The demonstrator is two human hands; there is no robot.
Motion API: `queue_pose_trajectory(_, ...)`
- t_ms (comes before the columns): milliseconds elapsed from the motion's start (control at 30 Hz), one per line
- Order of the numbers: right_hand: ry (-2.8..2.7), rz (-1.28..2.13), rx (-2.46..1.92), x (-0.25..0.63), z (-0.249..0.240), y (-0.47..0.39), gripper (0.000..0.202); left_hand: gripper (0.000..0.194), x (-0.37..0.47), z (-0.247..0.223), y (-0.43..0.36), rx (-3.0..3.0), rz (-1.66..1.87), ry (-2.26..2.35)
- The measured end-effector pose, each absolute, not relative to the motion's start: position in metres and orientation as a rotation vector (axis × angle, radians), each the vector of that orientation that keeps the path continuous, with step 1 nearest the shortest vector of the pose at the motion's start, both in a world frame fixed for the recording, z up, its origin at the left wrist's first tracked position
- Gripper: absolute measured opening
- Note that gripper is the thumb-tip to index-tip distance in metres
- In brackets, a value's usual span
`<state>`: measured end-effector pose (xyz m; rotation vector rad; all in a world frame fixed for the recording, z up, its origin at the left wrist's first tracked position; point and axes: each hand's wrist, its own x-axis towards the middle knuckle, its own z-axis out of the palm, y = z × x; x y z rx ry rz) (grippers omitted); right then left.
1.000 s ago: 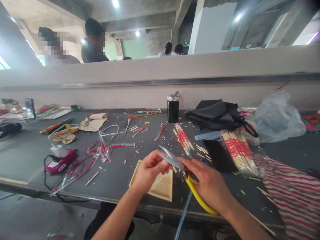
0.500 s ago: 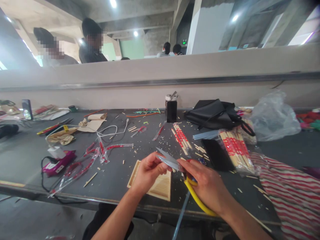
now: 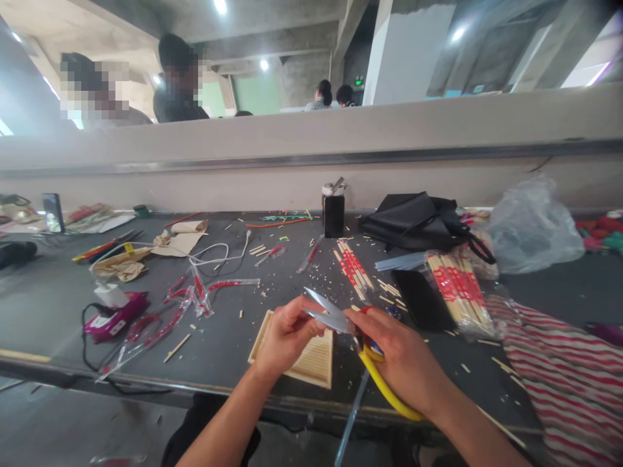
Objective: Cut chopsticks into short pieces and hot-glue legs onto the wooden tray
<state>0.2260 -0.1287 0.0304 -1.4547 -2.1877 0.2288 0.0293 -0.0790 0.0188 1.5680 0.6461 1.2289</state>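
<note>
My right hand (image 3: 396, 347) is closed round a pair of scissors (image 3: 331, 316) with yellow and red handles, the blades apart and pointing left. The fingers of my left hand (image 3: 289, 334) are pinched together at the blades; what they hold, if anything, is too small to make out. Under my left hand lies a shallow wooden tray (image 3: 314, 364) with slats, partly covered by the hand. A translucent bluish strip (image 3: 353, 418) hangs over the table edge below the scissors.
Chopsticks with red wrappers (image 3: 353, 269), a black phone (image 3: 421, 301) and a striped cloth (image 3: 549, 376) lie to the right. A purple power block (image 3: 117, 318) and red glue-like sticks in plastic (image 3: 197, 292) are left. An upright phone (image 3: 333, 217) stands behind.
The scissor blades stand a little wider apart than before. Both hands have stayed in nearly the same place.
</note>
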Motion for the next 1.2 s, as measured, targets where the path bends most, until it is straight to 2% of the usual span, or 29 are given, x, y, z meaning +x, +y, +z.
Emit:
queue_pose_trajectory(333, -2.111, 0.275, -1.373, 0.225, 0.020, -0.127, 0.031, 0.021, 0.027, 0.018, -0.077, 1.613, 1.164, 0.730)
queue_pose_trajectory(567, -1.747, 0.215, -1.379, 0.234, 0.016, -0.107, 0.023, 0.023, 0.046, 0.026, -0.083, 1.063, 1.158, 0.497)
queue_pose_trajectory(767, -1.747, 0.256, -1.287, 0.233, 0.036, -0.099, 0.026, 0.023, 0.044, 0.038, -0.087, 0.878, 1.162, 0.532)
queue_pose_trajectory(933, -1.902, 0.313, -1.339, 0.218, 0.028, -0.095, 0.033, 0.021, 0.034, 0.040, -0.085, 0.845, 1.148, 0.508)
queue_pose_trajectory(1200, -2.085, 0.317, -1.435, 0.215, 0.029, -0.108, 0.044, 0.017, 0.032, 0.028, -0.076, 1.167, 1.220, 0.671)
